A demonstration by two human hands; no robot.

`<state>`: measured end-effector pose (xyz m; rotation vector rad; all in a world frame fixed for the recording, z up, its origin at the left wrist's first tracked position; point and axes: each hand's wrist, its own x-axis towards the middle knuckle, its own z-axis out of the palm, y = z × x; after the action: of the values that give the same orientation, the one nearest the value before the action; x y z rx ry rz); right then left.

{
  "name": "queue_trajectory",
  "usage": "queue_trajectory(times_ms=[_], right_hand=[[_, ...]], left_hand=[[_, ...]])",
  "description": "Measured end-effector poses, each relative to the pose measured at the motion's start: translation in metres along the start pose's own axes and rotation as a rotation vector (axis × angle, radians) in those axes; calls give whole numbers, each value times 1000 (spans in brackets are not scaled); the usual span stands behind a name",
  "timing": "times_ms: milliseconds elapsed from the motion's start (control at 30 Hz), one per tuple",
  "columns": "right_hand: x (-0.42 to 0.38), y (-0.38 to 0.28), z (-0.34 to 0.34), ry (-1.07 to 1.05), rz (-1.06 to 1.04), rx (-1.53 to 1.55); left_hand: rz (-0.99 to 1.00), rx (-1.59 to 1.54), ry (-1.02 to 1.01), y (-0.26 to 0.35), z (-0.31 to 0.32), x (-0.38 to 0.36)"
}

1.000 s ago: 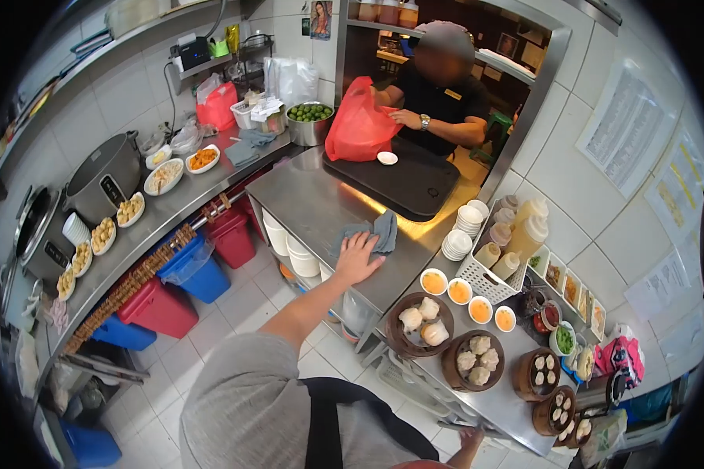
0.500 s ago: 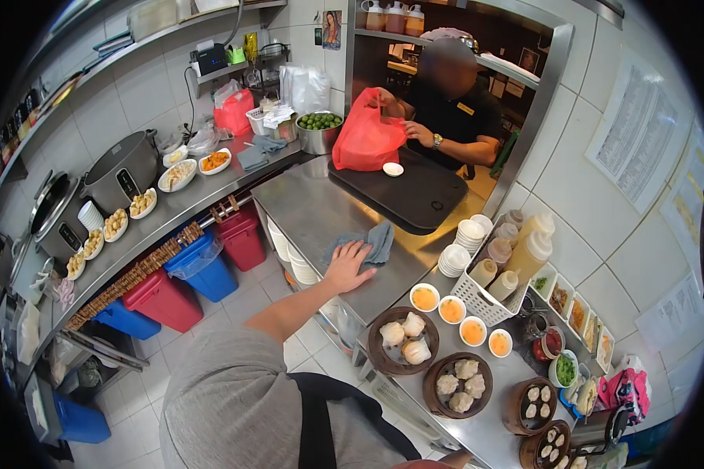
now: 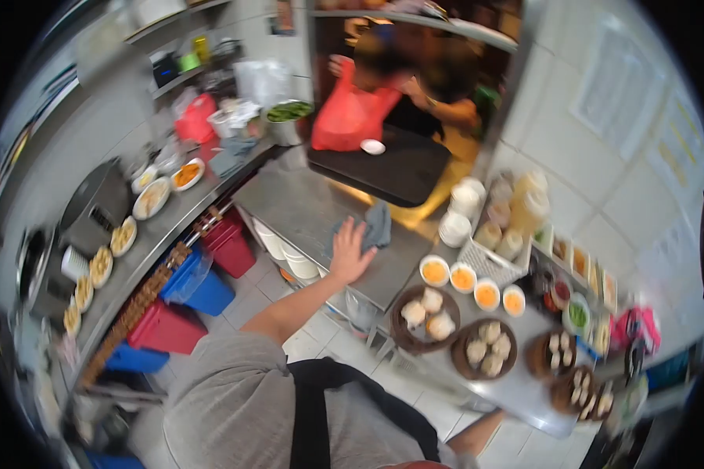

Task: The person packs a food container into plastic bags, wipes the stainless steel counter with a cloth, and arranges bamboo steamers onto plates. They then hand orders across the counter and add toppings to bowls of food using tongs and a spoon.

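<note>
On steel counter (image 3: 281,187), one grey-blue cloth (image 3: 378,227), partly under left hand (image 3: 353,254); fingers spread apart, laid flat. Right forearm (image 3: 477,434) visible; can't tell hand's grip. Nearby: four orange-filled cups (image 3: 487,295), two larger dumpling steamers (image 3: 457,356). Beyond, one red bag (image 3: 350,117) on black tray (image 3: 383,168). Tiled floor (image 3: 317,344), tiled wall (image 3: 555,117).

1. A red plastic bag (image 3: 348,121) and a small white dish (image 3: 373,147) stood on a black tray (image 3: 383,176).
2. Squeeze bottles (image 3: 533,209) filled a white perforated basket (image 3: 489,267).
3. Four cups (image 3: 486,308) of orange food (image 3: 487,295) sat near steamers (image 3: 408,339) of dumplings (image 3: 490,349).
4. A blue bin (image 3: 210,289) stood between two red bins (image 3: 167,328).
</note>
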<state>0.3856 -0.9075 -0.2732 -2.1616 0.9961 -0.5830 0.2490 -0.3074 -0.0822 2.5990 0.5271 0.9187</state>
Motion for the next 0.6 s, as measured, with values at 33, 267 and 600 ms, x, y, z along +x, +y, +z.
queue_trajectory(times_ms=[33,267,600], right_hand=[[-7,6,-20,20,2,20],[-105,155,-183,272,43,223],[-165,-119,-311,-539,-224,603]], left_hand=[[36,-54,90,-4,5,1],[-20,-549,142,32,-58,-5],[-131,-1607,-1484,236,-99,-82]])
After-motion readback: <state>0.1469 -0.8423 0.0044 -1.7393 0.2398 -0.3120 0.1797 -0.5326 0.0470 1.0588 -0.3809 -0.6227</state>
